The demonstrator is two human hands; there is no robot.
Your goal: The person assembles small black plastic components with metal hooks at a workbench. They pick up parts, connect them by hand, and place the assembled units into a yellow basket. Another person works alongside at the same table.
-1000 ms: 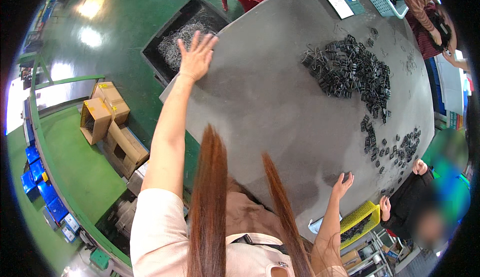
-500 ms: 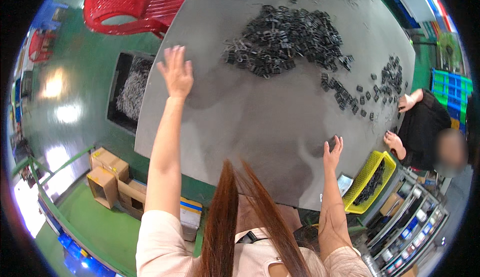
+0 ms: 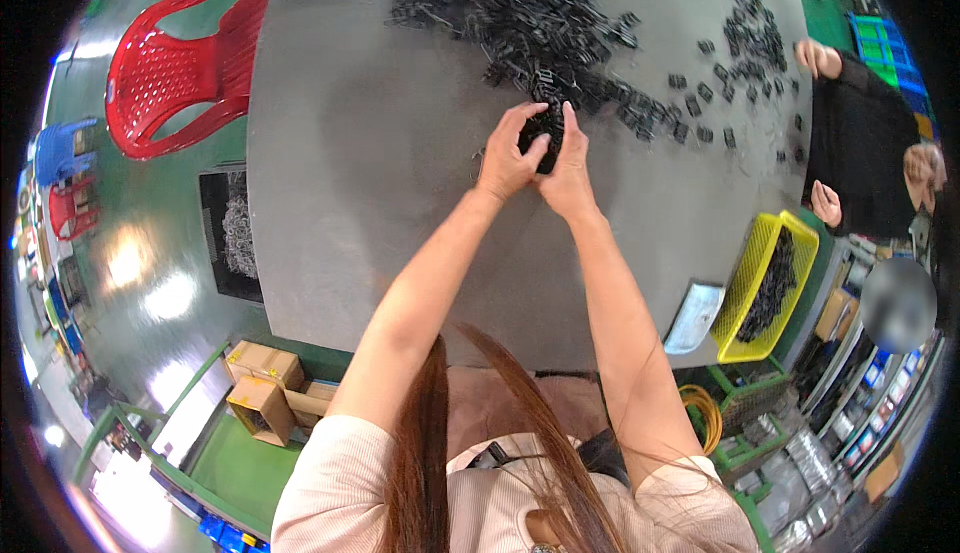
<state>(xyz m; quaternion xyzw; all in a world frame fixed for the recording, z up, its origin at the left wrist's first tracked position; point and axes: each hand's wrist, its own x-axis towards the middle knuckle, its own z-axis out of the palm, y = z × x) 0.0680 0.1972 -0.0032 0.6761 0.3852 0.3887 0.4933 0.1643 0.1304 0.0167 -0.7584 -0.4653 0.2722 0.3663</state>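
A big pile of small black plastic pieces (image 3: 520,13), like frames or buckles, is heaped at the far middle of the grey table (image 3: 330,203). At the pile's near edge, my left hand (image 3: 512,153) and my right hand (image 3: 568,168) meet with fingers curved inward around a clump of these pieces (image 3: 540,138). My thumbs and fingers hide part of the clump, so I cannot tell how many pieces are between them. Both forearms reach forward from the lower edge.
A smaller scatter of black pieces (image 3: 755,38) lies at the right, beside a co-worker's hand (image 3: 818,58). A yellow basket (image 3: 735,313) with black pieces and a pale blue packet (image 3: 694,319) are near right. A red chair (image 3: 190,73) and a black crate (image 3: 212,233) stand left.
Both hands have come inward from wide apart over the table and closed around black pieces at the pile's near edge. The view has shifted, so the pile appears higher in it.
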